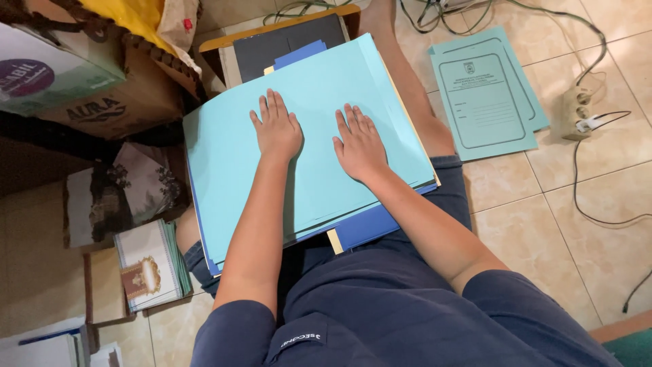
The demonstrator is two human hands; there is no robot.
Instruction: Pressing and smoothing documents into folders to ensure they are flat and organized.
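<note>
Two bare hands lie flat, palms down, fingers spread and grasping nothing, on a stack of light turquoise paper folders (319, 102) that rests across the seated person's lap. Left hand (276, 129) sits on the stack's top sheet toward its left half; right hand (359, 145) lies just beside it on the same sheet, the two well clear of each other. Under the turquoise top sheets, darker blue folders (370, 228) stick out at the stack's near edge, with a pale yellow tab (335, 240) showing between them. Beyond the stack's far edge sits a dark grey flat board with a yellow-orange rim (285, 41). Right of the stack, on the beige tiled floor (577, 224), lies a separate turquoise printed folder (485, 95), well apart from the hands. Further right of that, a cream power strip with plugged cables (577, 112) rests on the tiles. Left of the stack stands a brown cardboard box (122, 95); nearer, also left of the stack, lie a dark floral-patterned cloth-like item (125, 190) and a bundle of white cards with a gold emblem (151, 265). Person wears dark navy shorts and shirt (380, 312).
</note>
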